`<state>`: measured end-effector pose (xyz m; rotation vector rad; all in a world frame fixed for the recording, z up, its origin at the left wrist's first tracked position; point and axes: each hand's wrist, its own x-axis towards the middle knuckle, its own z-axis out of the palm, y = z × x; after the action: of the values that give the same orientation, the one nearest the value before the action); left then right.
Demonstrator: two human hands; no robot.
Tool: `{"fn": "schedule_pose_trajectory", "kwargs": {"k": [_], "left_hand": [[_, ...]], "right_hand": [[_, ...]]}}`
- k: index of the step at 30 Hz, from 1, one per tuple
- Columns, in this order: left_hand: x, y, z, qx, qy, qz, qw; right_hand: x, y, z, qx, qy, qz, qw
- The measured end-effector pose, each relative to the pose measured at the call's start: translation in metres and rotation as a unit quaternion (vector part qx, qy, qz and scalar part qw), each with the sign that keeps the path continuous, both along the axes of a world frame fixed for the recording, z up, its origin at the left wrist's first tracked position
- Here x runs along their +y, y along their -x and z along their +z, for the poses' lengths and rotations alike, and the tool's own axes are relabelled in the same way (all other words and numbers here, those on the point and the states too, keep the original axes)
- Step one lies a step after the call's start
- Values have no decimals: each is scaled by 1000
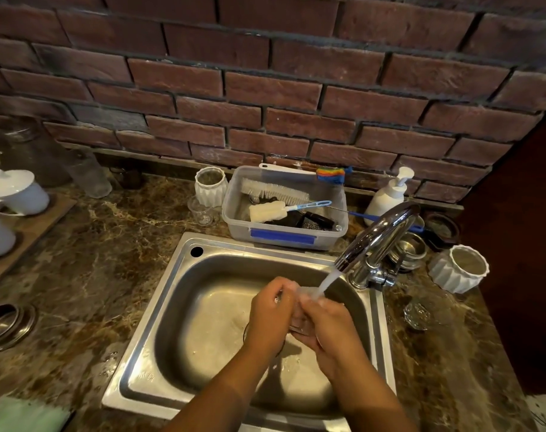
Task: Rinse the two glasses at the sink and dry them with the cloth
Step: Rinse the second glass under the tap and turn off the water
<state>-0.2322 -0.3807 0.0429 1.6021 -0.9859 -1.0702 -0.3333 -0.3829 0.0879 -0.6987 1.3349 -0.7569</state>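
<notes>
**Two hands, one glass beneath the running tap**

Both hands close round a small clear drinking glass (pixel 299 319) over the stainless steel sink (pixel 184 307). Water from the chrome curved tap (pixel 380 238) falls on its upper edge. From my remote seat I see the left hand (pixel 270 310) with its fingers curled at the rim side. The right hand (pixel 327 322) is wrapped round the body from below. So much of the glass is covered that I cannot tell its tilt.

I judge it light, rigid and breakable, and slick while wet. The steel basin beneath would be unkind to a slip. The safest hold looks to be round the wall with a palm under the base, not a pinch on the thin rim.

A second clear patterned glass (pixel 416 313) stands on the brown marbled counter (pixel 87 275), right of the sink and well apart from the hands. A pale green cloth (pixel 19 413), probably the drying one, lies at the lower left corner.
</notes>
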Motion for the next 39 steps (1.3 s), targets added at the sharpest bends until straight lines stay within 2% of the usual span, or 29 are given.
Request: {"fn": "schedule_pose_trajectory", "kwargs": {"k": [2, 4, 7, 10, 13, 15, 17, 19, 22, 25, 27, 30, 32, 34, 36, 39], "left_hand": [[-3, -5, 5, 10, -13, -29, 999], [-10, -9, 16, 98, -75, -52, 991], [-14, -15, 26, 217, -198, -98, 951], [-14, -31, 22, 311, -240, -176, 902], [-12, -37, 20, 378, -237, -269, 853], [-9, -35, 21, 427, -238, -287, 824], [-6, -29, 18, 476, -230, -275, 803], [-5, -21, 13, 500, -234, -232, 801], [-1, -4, 15, 513, -219, -164, 814], [4, 9, 18, 516, -202, -95, 827], [3, 11, 14, 494, -194, -56, 846], [1, 9, 14, 461, -188, -26, 867], [3, 8, 17, 452, -196, -22, 870], [8, 8, 16, 453, -208, -24, 866], [13, 9, 15, 451, -212, -40, 866], [17, 10, 10, 450, -211, -71, 865]], "right_hand": [[-3, 7, -1, 53, 42, 54, 996], [-7, 17, 1, 131, 152, 133, 971], [-13, 31, 4, 192, 287, 283, 895], [-24, 44, 9, 178, 304, 373, 859], [-35, 49, 16, 58, 260, 399, 877], [-38, 49, 15, -8, 217, 380, 899], [-38, 44, 12, 3, 200, 325, 924], [-36, 34, 12, 64, 201, 242, 947], [-36, 14, 5, 155, 178, 62, 970], [-38, 6, -2, 171, 158, -44, 971], [-37, 5, -4, 201, 168, -27, 965], [-28, 3, -7, 230, 193, 84, 950], [-24, 6, -15, 253, 237, 137, 928], [-24, 12, -16, 269, 247, 143, 920], [-30, 17, -15, 261, 233, 109, 930], [-40, 17, -7, 202, 134, 79, 967]]}}
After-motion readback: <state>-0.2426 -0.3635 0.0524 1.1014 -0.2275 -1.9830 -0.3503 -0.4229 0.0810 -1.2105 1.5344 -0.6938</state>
